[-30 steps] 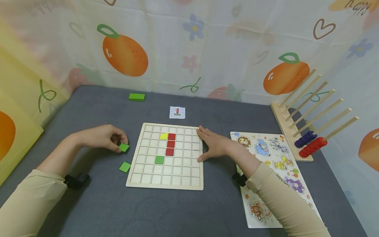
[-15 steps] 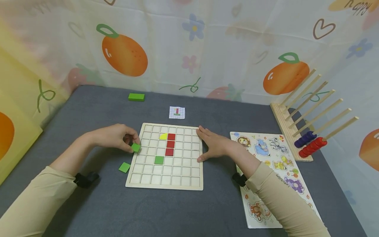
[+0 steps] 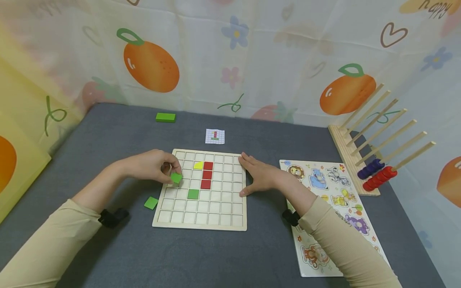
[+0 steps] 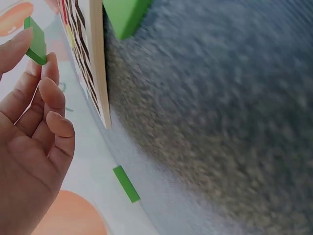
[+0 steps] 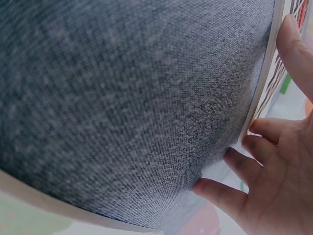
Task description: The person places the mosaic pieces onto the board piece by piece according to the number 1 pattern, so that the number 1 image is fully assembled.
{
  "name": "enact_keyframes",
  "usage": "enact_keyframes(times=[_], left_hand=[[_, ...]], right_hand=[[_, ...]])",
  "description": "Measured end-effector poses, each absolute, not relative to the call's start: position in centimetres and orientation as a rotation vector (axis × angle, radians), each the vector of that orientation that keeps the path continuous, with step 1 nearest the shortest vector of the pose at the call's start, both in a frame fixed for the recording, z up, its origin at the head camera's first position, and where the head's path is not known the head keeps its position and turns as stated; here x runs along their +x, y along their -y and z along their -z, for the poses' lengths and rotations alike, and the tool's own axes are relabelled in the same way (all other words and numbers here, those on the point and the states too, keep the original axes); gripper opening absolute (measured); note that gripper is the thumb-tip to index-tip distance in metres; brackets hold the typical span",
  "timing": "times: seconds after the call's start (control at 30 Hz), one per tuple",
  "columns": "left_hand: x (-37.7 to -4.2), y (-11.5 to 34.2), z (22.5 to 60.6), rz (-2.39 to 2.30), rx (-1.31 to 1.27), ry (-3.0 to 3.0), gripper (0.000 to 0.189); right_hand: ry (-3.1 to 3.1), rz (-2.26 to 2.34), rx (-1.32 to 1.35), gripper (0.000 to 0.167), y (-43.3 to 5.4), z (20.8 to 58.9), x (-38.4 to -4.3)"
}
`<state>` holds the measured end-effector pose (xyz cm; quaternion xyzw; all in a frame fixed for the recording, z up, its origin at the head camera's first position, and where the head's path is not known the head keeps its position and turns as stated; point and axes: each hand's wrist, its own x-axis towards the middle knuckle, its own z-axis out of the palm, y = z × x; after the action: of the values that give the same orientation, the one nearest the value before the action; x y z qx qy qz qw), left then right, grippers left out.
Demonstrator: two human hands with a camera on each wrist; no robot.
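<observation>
My left hand (image 3: 153, 166) pinches a green square tile (image 3: 176, 178) between thumb and fingertips, over the left part of a wooden grid board (image 3: 217, 208). In the left wrist view the same tile (image 4: 35, 41) shows edge-on at the fingertips. Set in the board's cells are a yellow tile (image 3: 198, 165), a column of three red tiles (image 3: 207, 175) and one green tile (image 3: 193, 194). My right hand (image 3: 261, 174) rests at the board's right edge, thumb and fingers spread along it. Another green tile (image 3: 151, 203) lies on the table left of the board.
A small paper card (image 3: 215, 136) with a coloured grid pattern lies behind the board. A green block (image 3: 165, 117) is at the back left. On the right are an animal puzzle board (image 3: 324, 196) and a wooden peg rack (image 3: 354, 160) with blue and red rings.
My left hand has carried the green tile rightward from beside the board to over its left columns. The right hand has stayed at the board's edge.
</observation>
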<state>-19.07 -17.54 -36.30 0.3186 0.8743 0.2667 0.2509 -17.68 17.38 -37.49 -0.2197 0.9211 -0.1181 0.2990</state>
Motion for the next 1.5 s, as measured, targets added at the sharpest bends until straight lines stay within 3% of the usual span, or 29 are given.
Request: enact_keyframes(times=[0.8, 1.5], left_hand=[[-17.5, 11.0, 37.0, -0.651, 1.044, -2.287, 0.016], [-16.6, 9.5, 37.6, -0.487, 1.083, -2.390, 0.023]], right_hand=[[-2.435, 0.319, -0.588, 0.115, -17.4, 37.6, -17.8], [-2.444, 0.309, -0.589, 0.114, -17.5, 37.7, -17.9]])
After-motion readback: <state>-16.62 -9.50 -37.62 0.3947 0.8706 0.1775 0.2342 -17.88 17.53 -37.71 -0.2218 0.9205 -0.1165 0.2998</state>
